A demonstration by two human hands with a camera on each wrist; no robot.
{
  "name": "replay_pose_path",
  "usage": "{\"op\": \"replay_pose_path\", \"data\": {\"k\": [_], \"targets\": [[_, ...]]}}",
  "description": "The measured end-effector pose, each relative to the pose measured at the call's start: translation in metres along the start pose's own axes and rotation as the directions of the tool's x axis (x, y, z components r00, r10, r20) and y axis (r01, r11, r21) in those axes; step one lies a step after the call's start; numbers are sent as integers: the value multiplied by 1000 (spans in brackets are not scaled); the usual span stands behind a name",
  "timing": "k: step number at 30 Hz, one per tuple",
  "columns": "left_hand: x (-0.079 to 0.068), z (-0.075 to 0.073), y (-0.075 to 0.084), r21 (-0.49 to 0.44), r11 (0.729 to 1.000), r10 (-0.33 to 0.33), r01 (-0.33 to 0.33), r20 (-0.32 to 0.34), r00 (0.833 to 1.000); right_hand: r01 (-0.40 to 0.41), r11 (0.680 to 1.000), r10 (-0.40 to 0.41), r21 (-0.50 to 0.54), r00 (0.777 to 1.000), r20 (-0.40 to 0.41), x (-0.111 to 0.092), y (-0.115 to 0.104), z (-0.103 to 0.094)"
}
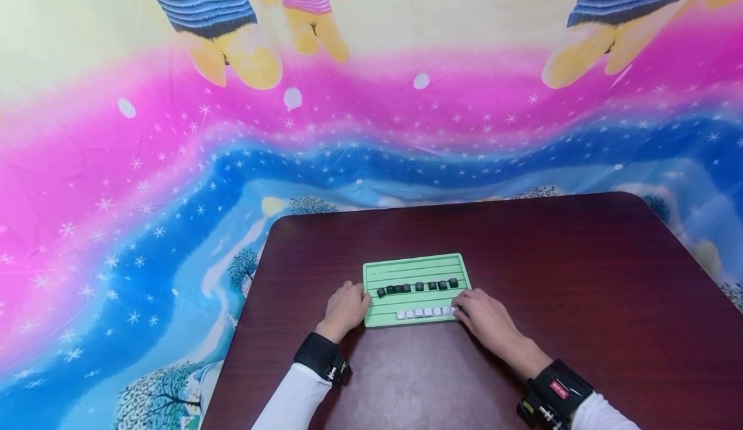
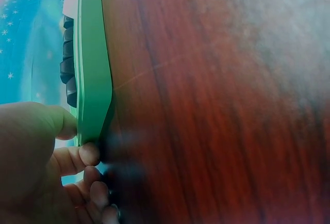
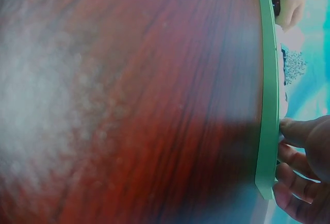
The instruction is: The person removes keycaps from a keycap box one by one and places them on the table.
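A light green tray point(image 1: 415, 267) with ridged rows lies on the table. Several black keycaps point(image 1: 419, 286) form a line across its middle. Nearer the front edge is a row of white keycaps point(image 1: 428, 312), packed side by side. My left hand point(image 1: 344, 309) grips the tray's left edge; in the left wrist view its thumb is at the rim and a fingertip at the corner of the green side wall point(image 2: 93, 69). At the right end of the white row, my right hand point(image 1: 490, 322) pinches the last white keycap between thumb and forefinger, its other fingers by the tray's corner.
The dark red-brown table point(image 1: 551, 269) extends around the tray, with its far edge behind. Beyond it hangs a printed cloth backdrop point(image 1: 406, 114) in pink and blue. Black camera straps point(image 1: 316, 354) circle both wrists, over white sleeves.
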State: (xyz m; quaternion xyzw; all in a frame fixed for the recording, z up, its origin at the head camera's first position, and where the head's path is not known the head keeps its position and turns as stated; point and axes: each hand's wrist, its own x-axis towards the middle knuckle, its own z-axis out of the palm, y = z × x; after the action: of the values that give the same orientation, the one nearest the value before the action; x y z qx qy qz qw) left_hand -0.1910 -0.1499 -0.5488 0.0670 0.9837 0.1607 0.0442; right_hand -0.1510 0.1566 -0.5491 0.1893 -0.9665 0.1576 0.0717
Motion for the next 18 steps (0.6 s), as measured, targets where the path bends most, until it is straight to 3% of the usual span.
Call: {"op": "replay_pose_path", "data": {"k": [7, 18], "targets": [[0, 0, -1, -8, 1000, 2, -2, -2, 1000, 3, 1000, -3, 18, 1000, -16, 4, -1, -3], [-1, 2, -3, 17, 999, 33, -32, -36, 999, 86, 994, -77, 63, 989, -124, 6, -8, -8]]}}
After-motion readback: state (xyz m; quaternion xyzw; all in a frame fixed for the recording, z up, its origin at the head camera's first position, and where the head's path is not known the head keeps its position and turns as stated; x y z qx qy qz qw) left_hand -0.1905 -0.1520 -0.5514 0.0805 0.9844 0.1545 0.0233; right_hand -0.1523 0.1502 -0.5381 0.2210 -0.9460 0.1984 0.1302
